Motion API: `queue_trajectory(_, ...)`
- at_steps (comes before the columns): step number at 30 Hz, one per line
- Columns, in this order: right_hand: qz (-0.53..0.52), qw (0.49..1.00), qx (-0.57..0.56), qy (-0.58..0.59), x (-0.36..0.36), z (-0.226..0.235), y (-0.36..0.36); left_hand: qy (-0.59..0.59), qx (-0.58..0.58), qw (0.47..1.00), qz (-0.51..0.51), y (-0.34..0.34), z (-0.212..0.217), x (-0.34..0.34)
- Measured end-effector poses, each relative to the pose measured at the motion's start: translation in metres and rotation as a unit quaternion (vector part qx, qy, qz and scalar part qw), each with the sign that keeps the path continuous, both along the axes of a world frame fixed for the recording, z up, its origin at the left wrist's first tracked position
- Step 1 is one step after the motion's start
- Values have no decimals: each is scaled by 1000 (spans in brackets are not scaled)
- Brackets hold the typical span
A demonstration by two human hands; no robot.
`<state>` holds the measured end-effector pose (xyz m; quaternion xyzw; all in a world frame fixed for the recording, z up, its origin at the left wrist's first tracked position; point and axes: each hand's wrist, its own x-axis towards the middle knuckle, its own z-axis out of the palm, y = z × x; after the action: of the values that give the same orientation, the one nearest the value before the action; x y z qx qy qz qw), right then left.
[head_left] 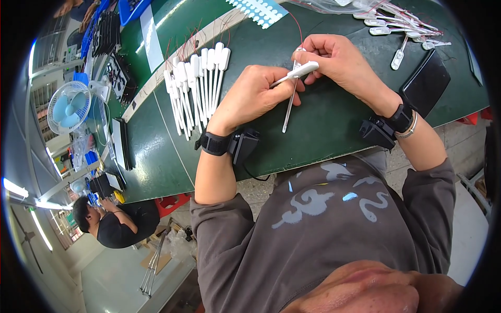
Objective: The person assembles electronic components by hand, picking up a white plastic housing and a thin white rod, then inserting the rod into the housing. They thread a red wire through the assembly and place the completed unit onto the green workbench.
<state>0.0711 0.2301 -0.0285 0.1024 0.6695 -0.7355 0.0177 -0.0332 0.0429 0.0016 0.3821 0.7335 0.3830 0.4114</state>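
Note:
Above the green table, my left hand (pixel 261 94) pinches a white plastic stick-shaped cover (pixel 305 70) with a wide end and thin stem. Close against it, my right hand (pixel 334 60) closes its fingers on a slim, pale stick-shaped housing (pixel 288 113) whose stem points down toward me. A thin red wire (pixel 298 26) runs up from the housing. My fingers hide where the two pieces meet. Left of my left hand lies a row of similar white sticks (pixel 201 73), wide ends away from me, several with red wires.
More stick housings with red wires (pixel 399 57) lie loose at the far right, near a clear plastic bag (pixel 339 6). A black flat device (pixel 427 82) rests beside my right forearm. A blue sheet with white tabs (pixel 258 11) lies at the back. Another person (pixel 122 224) sits at left.

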Motion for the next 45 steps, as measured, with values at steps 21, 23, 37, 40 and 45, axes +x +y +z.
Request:
queue_trajectory(21,1,1000,-10,-2,-1,-3,3,48,-6,999,-9,2,1,1)
queue_trajectory(23,-2,1000,-15,-7,-1,-1,1,60,-9,998,-8,2,0,2)
queue_trajectory(37,-8,1000,-29,10,-1,-4,-1,-13,-2,1000,27,1,-4,-2)
queue_trajectory(40,1,1000,-31,-2,0,-4,1,-41,-7,999,24,1,-3,-4)
queue_trajectory(45,2,1000,-24,-14,0,-1,3,-65,2,998,5,1,2,-5)
